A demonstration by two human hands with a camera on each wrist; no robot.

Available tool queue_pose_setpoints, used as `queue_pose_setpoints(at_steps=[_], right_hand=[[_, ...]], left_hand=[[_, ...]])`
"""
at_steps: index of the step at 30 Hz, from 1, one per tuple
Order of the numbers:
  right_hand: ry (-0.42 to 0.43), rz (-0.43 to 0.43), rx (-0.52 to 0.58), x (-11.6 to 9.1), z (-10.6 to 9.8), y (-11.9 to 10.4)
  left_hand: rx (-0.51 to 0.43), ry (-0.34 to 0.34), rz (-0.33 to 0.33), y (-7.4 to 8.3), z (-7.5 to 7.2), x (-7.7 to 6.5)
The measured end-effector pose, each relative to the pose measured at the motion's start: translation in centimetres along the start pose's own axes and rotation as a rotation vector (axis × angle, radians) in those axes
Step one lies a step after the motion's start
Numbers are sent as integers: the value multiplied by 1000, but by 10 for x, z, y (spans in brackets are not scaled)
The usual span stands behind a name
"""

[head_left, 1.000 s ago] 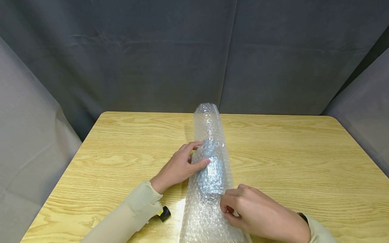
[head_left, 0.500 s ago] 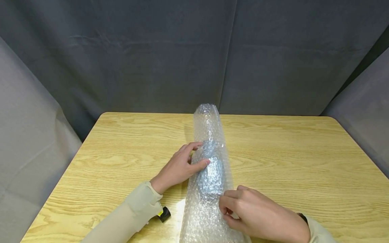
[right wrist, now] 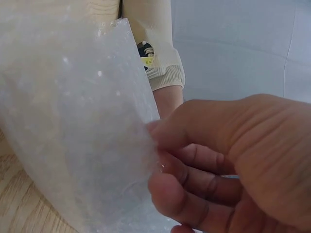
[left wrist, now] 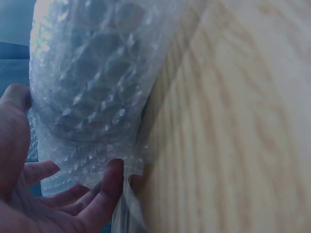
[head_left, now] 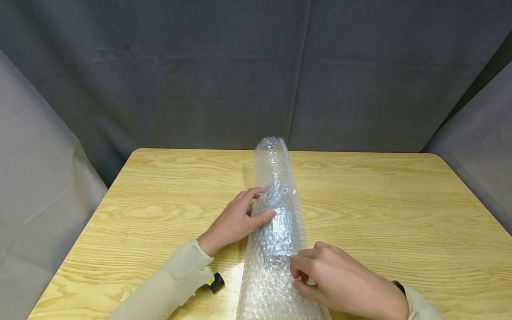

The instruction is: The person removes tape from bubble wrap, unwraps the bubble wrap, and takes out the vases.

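A long strip of bubble wrap [head_left: 266,289] runs from the front of the table to its far edge. Wrapped within it is a bluish, blocky object [head_left: 278,233] whose kind the film hides. My left hand [head_left: 236,220] grips the bundle from the left, thumb on top and fingers at its side; in the left wrist view its fingers [left wrist: 104,196] curl by the film's edge. On the right, lower down, my right hand [head_left: 336,278] pinches the wrap's edge between thumb and bent forefinger. The right wrist view shows the raised sheet [right wrist: 97,121] at the thumb tip.
The wood-grain table [head_left: 392,204] extends to both sides of the wrap. Dark grey cloth [head_left: 200,80] hangs behind it, and light grey panels [head_left: 36,178] stand at the sides. A black wrist device [head_left: 216,282] sits by the left sleeve.
Almost nothing differs. My right hand shifts very slightly at the wrap's edge, while the left hand and the bundle stay in place.
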State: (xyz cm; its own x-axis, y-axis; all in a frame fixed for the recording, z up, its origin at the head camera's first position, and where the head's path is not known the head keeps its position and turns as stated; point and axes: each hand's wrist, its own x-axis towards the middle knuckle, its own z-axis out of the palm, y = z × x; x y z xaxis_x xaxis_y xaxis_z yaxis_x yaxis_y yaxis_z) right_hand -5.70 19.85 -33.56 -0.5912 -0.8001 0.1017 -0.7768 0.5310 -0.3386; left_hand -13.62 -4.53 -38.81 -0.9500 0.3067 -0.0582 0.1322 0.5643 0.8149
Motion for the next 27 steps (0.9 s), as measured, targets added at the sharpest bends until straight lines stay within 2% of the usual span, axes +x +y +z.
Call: queue_pose_setpoints(at_steps=[15, 27], right_hand=[[83, -117, -41, -1, 4, 2], [103, -168, -74, -1, 4, 2]], left_hand=[[1, 15, 17, 2, 0, 1], [0, 7, 10, 1, 0, 0]])
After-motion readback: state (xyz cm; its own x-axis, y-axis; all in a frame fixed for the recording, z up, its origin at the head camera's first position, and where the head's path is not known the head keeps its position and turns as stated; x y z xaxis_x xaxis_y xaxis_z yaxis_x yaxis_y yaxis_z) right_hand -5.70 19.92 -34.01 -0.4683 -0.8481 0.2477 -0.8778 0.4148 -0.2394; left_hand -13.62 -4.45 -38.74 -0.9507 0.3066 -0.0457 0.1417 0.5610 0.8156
